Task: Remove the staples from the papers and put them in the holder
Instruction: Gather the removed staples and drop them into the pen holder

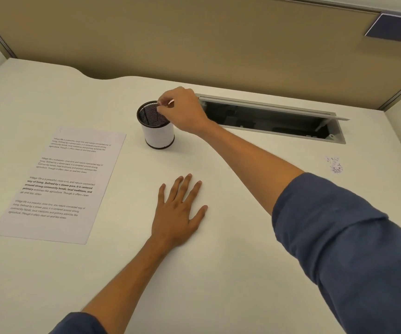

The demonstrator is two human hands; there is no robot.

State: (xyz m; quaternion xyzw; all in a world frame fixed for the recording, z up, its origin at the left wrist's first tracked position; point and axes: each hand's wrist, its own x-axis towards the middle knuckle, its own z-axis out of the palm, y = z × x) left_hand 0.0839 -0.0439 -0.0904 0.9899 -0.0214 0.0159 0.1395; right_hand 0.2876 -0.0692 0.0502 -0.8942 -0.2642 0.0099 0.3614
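Risk first: my right hand hangs over the mesh pen holder, grip pinched on smth thin, prob a staple, too small to confirm. Drop it off-centre and it bounces off the rim onto the surface. Left hand lies flat, grip released, beside the printed paper.

Head view, downward (near) over desk

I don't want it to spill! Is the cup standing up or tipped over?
Standing up. The holder sits on its base on the desk, open mouth facing upward.
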